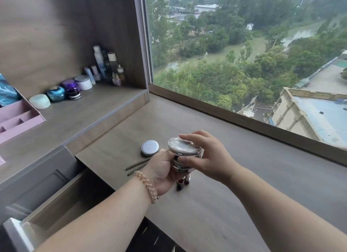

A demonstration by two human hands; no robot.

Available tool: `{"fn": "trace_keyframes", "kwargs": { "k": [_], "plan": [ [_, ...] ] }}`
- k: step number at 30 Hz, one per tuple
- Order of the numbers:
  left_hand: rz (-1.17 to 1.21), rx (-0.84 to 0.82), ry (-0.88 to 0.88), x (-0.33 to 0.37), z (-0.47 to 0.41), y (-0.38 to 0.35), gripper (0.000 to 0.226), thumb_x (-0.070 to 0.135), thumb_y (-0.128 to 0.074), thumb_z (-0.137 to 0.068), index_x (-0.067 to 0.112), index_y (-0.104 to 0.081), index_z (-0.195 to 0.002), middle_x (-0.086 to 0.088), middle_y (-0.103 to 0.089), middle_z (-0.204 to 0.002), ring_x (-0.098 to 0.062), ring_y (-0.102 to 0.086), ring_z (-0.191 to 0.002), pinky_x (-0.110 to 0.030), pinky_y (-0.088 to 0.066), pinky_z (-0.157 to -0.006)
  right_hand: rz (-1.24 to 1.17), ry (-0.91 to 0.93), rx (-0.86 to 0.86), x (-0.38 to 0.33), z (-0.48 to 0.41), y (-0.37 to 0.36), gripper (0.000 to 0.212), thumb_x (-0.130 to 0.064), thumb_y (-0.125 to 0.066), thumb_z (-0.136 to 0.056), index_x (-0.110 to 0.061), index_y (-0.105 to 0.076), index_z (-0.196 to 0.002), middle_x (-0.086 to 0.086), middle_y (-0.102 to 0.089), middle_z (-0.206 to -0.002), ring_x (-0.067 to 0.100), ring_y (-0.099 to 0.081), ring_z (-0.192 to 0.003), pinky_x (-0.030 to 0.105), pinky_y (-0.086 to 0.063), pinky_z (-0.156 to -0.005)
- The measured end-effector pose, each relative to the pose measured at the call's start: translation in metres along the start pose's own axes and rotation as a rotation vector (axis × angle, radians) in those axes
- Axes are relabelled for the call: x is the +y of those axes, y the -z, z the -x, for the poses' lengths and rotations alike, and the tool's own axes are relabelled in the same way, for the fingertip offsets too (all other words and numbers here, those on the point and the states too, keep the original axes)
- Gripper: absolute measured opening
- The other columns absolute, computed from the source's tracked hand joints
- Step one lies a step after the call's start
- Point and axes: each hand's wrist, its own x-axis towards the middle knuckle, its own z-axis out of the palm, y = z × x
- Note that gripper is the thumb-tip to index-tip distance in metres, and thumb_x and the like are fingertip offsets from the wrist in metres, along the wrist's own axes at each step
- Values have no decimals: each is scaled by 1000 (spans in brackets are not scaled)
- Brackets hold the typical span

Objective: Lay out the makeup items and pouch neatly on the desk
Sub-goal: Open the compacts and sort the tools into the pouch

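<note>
A pink plastic organiser [16, 118] sits far left on the shelf. On the wood-grain tabletop [244, 186] lie two thin pencils [138, 165] and a round silver compact [150, 148], its lettering unreadable. Above it, the left hand [163, 173] and right hand [210, 156] both clasp a clear round jar [185, 149].

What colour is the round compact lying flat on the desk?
Silver-grey, with a paler lid top; the round compact lies on the desk, shown in the head view, the only one.
</note>
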Motion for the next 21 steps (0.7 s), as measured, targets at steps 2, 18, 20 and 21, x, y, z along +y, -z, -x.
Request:
{"fn": "trace_keyframes", "kwargs": {
  "k": [2, 18, 20, 21],
  "plan": [
    [-157, 44, 22, 1, -1, 1, 15, 15, -54, -90, 10, -68, -93, -5, -68, -75, -12, -66, -57, -16, -45, -42, -13, -45, 26, 3, -1, 0, 55, -50, -72, -67, -28, -65, -117, -10, -58, -101, 5, -58, -95, 21, -46, -84],
    [-490, 110, 307, -69, -30, -4, 19, 10, -69, -80, 9, -62, -98, -11, -66, -96, -20, -68, -85, -34, -59, -68, -38, -430, -105, 64, 33, 2, 10, -30, -67, -85, -28, -72, -93, -12, -72, -87, 3, -65, -85, 27, -53, -79],
    [-624, 117, 306, -80, -34, -1, 19, 10, -69, -75, 10, -60, -92, -12, -64, -95, -25, -67, -95, -46, -57, -82, -46, -462, -97, 73, 38, -1, 7, -28, -65, -87, -28, -72, -87, -10, -71, -80, 7, -64, -79, 30, -52, -75],
    [-659, 133, 323, -84, -35, -2, 22, 14, -70, -73, 9, -61, -92, -11, -63, -92, -25, -67, -94, -48, -56, -84, -35, -469, -105, 78, 40, -2, 7, -29, -65, -87, -27, -72, -86, -9, -71, -78, 9, -63, -77, 31, -51, -74]
  ]
}}
